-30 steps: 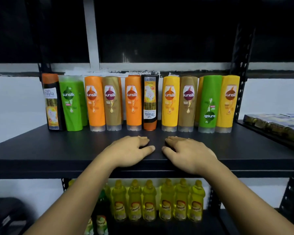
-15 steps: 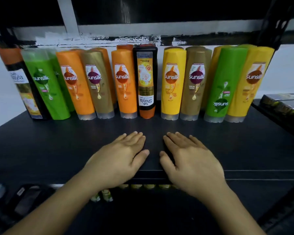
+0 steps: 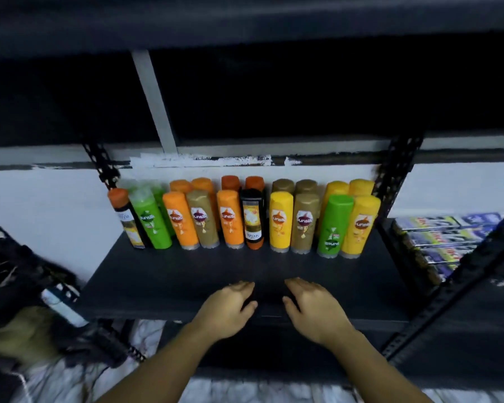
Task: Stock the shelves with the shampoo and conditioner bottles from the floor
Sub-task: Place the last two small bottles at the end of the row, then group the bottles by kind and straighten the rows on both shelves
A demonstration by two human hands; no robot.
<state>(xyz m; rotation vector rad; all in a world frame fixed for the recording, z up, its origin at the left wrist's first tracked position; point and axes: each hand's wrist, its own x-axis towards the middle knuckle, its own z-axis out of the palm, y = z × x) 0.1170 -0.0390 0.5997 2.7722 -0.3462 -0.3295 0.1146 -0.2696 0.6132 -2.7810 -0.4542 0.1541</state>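
A black shelf board (image 3: 169, 280) carries rows of upright shampoo and conditioner bottles along its back. From the left stand a black bottle with an orange cap (image 3: 127, 218), a green bottle (image 3: 151, 219), an orange one (image 3: 180, 219), a brown one (image 3: 202, 219), another orange one (image 3: 230, 219), a black one (image 3: 253, 218), a yellow one (image 3: 280, 222), a brown one (image 3: 304, 222), a green one (image 3: 333, 226) and a yellow one (image 3: 360, 225). More bottles stand behind them. My left hand (image 3: 227, 308) and my right hand (image 3: 314, 309) rest flat on the shelf's front edge, empty, fingers slightly spread.
Another black shelf board (image 3: 245, 21) hangs overhead. Perforated black uprights (image 3: 396, 167) frame the unit. Stacked boxes (image 3: 437, 239) lie on the neighbouring shelf to the right. A blurred dark rack (image 3: 21, 274) with items sits at the left. White floor covering shows below.
The camera has pulled back and risen, so the upper shelf and the rear row of bottles show. Both hands stay flat on the shelf's front edge.
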